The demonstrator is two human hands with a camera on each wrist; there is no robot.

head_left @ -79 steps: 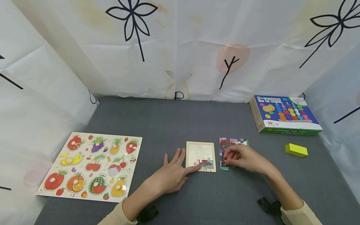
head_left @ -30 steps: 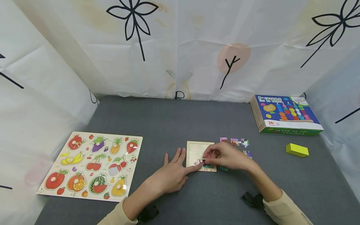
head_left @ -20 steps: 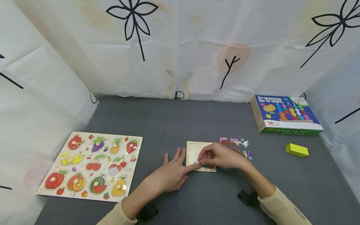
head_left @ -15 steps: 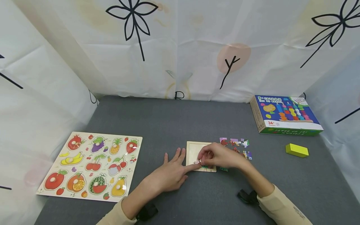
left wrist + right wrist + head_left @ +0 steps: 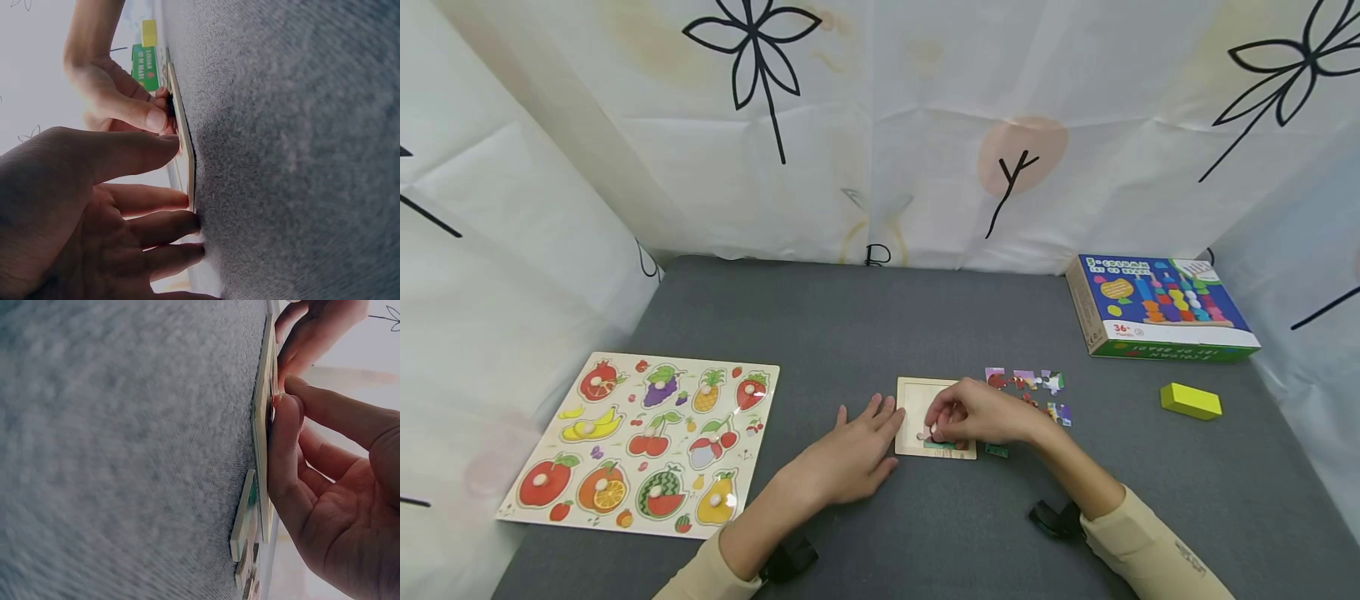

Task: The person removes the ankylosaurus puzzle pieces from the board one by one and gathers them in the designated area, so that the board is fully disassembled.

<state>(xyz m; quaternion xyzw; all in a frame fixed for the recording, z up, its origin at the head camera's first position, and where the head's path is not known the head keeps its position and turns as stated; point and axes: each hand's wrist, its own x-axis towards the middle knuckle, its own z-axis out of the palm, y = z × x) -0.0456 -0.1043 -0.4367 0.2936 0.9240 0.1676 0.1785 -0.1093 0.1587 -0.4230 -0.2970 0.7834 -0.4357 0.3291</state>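
Observation:
A small wooden puzzle tray (image 5: 912,402) lies on the grey table, with joined jigsaw pieces (image 5: 946,445) along its near side. Over the tray, the right hand (image 5: 988,412) pinches a jigsaw piece (image 5: 934,430) between thumb and forefinger, mostly covered by the fingers. In the right wrist view only a thin reddish edge of it shows at the fingertips. My left hand (image 5: 853,457) is spread flat beside the tray, its fingertips touching the tray's left edge. Several loose jigsaw pieces (image 5: 1022,380) lie right of the tray, partly behind the right hand.
On the left lies a large fruit knob puzzle board (image 5: 685,408). A blue and green toy box (image 5: 1161,304) stands at the back right, with a yellow block (image 5: 1191,401) in front of it. White printed cloth (image 5: 925,208) encloses the table's back and sides.
The right hand has carried a piece from the loose group leftward onto the tray. The left forefinger, earlier on the joined pieces, has drawn back to the tray's left edge.

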